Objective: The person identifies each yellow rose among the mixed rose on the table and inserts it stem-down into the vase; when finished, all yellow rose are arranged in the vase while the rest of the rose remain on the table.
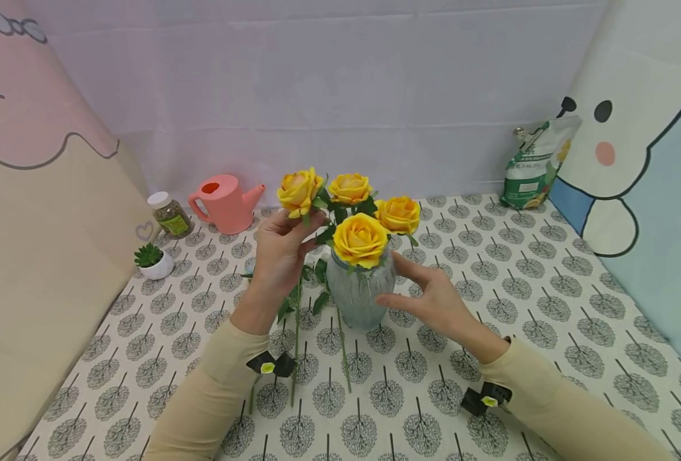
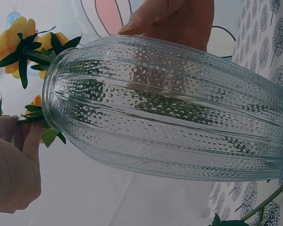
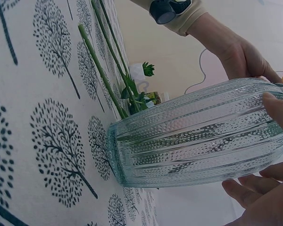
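A ribbed clear glass vase (image 1: 356, 296) (image 2: 170, 108) (image 3: 198, 141) stands on the tree-print tablecloth (image 1: 548, 288). Three yellow roses (image 1: 361, 238) sit in its mouth. My left hand (image 1: 308, 227) (image 2: 19, 141) pinches the stem of a fourth yellow rose (image 1: 298, 189) just below the bloom, at the vase's left rim. My right hand (image 1: 400, 282) (image 3: 273, 155) rests on the vase's right side with fingers fairly straight, thumb on the glass. Long green stems (image 1: 296, 339) (image 3: 101, 70) run down past my left wrist, close to the cloth.
A pink watering can (image 1: 225, 203), a lidded jar (image 1: 170, 214) and a small potted succulent (image 1: 152, 261) stand at the back left. A green and white bag (image 1: 533, 166) leans at the back right. Printed cloth walls close in both sides.
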`<state>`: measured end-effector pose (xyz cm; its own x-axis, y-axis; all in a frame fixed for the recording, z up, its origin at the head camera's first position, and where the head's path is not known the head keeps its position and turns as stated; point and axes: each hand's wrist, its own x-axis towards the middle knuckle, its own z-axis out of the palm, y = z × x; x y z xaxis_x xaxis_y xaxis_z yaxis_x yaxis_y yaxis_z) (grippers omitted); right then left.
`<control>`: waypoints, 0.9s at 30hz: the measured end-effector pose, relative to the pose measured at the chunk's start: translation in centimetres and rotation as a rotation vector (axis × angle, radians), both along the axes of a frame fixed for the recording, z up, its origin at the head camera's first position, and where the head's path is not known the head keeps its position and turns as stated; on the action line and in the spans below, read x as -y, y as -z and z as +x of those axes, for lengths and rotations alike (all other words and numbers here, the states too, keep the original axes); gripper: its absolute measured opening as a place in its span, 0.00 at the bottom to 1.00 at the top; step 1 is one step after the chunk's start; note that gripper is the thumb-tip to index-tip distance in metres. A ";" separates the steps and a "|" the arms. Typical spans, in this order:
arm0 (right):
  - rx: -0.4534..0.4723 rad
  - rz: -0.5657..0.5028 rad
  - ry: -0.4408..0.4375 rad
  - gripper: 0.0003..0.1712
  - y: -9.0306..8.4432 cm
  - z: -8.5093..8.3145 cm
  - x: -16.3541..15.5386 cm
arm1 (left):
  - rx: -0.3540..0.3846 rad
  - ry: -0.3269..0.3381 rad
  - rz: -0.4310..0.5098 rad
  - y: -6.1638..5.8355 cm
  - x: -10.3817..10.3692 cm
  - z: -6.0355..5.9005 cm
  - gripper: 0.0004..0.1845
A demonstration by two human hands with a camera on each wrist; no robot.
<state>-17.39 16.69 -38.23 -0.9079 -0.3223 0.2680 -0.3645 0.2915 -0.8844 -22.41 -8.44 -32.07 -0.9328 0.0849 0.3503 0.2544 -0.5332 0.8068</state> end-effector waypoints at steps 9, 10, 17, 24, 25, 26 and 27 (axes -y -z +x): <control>0.012 -0.002 0.000 0.48 0.0 0.0 0.0 | -0.011 0.022 -0.039 0.3 -0.4 0.0 0.14; 0.014 -0.001 0.000 0.48 0.0 0.0 0.0 | -0.016 0.027 -0.040 0.3 -0.4 -0.1 0.16; 0.015 0.004 0.004 0.48 -0.1 0.1 0.0 | -0.022 0.023 -0.054 0.9 -0.5 -0.4 0.19; 0.026 0.024 0.015 0.48 -0.2 0.2 0.0 | 0.001 -0.005 -0.088 1.3 -0.7 -0.6 0.17; 0.028 0.027 0.016 0.49 -0.2 0.1 -0.1 | 0.008 -0.004 -0.092 1.3 -0.7 -0.6 0.18; 0.029 0.030 0.017 0.49 -0.1 0.1 -0.1 | 0.012 -0.002 -0.099 1.3 -0.7 -0.6 0.18; 0.030 0.032 0.017 0.49 -0.1 0.1 -0.1 | 0.015 0.000 -0.105 1.3 -0.7 -0.7 0.19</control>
<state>-17.24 16.77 -38.08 -0.9209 -0.3147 0.2300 -0.3324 0.3261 -0.8849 -23.08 -7.70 -33.37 -0.9380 0.1205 0.3251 0.2416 -0.4452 0.8622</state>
